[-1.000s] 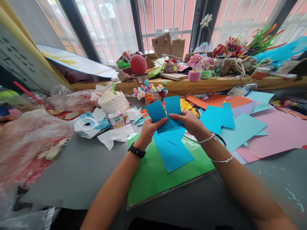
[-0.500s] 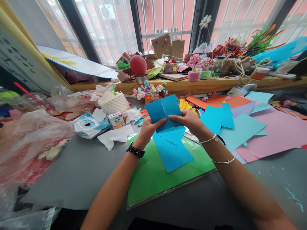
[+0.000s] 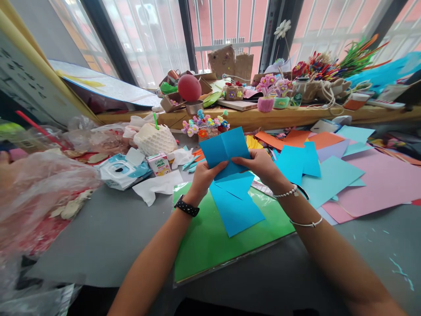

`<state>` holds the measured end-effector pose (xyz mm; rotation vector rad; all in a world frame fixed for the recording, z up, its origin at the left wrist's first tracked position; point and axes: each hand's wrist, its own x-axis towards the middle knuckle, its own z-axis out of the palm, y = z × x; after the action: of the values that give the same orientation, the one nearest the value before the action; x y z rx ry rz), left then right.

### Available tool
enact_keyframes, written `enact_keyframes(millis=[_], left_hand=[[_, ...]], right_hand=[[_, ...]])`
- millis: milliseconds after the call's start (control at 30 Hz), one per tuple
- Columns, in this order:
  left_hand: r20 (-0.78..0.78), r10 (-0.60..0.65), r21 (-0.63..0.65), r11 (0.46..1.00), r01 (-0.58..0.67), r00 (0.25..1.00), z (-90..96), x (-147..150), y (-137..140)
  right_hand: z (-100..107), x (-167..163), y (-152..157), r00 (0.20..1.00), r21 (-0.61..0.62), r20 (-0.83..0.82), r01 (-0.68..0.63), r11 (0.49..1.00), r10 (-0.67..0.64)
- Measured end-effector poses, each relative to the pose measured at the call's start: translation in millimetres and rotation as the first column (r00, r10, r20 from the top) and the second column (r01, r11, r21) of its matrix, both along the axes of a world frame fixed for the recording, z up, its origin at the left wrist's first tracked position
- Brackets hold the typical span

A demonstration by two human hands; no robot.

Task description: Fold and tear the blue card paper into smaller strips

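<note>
A blue sheet of paper (image 3: 225,147) with a vertical line down its middle is raised above the table. My left hand (image 3: 205,177) pinches its lower left part, thumb on the near face. At the lower right, my right hand (image 3: 263,166) grips the same sheet between thumb and fingers. Both thumbs point inward, a small distance apart. Below the hands, more blue paper pieces (image 3: 238,215) lie overlapping on a green sheet in a clear sleeve (image 3: 204,250).
To the right spread blue, teal, orange and pink papers (image 3: 388,184). A wipes pack (image 3: 123,171), a small carton (image 3: 159,164) and white tissue (image 3: 158,186) are on the left, near crumpled plastic bags (image 3: 49,188). Crafted flowers (image 3: 207,125) stand behind my hands, before a cluttered windowsill (image 3: 151,118).
The narrow gap down the upper middle of the held blue paper has closed, leaving only a faint line. Both hands keep nearly the same place and grip.
</note>
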<state>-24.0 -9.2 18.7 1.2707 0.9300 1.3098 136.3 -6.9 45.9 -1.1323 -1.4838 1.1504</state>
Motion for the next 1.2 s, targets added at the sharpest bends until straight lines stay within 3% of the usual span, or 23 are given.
enact_keyframes(millis=[100,267,467,733,967,1200], left_hand=[[-0.037,0.016,0.017,1.0,-0.015,0.999,-0.9,-0.9,0.6],[-0.003,-0.002,0.001,1.0,0.002,1.0,-1.0,0.9,-0.9],[0.025,0.014,0.003,1.0,-0.014,1.0,-0.1,2.4,-1.9],[0.014,-0.06,-0.114,0.992,0.062,0.998,4.1,0.4,-1.0],[0.057,-0.044,-0.104,0.993,0.05,0.997,7.4,1.3,-2.7],[0.149,-0.036,-0.117,0.992,0.054,0.988,9.3,4.5,-6.1]], right_hand=[[-1.9,1.5,2.3,0.995,0.067,0.092,0.023,0.998,-0.029],[-1.6,-0.6,2.2,0.997,-0.064,-0.067,-0.029,0.998,0.024],[-1.7,-0.3,1.9,0.99,-0.118,-0.128,-0.07,0.991,0.055],[-3.2,3.9,5.2,1.0,0.048,0.001,0.0,0.999,0.0],[3.1,6.5,2.1,0.996,-0.021,0.073,-0.048,0.999,0.05],[3.0,3.6,0.2,0.996,-0.103,-0.065,-0.069,0.992,0.062]])
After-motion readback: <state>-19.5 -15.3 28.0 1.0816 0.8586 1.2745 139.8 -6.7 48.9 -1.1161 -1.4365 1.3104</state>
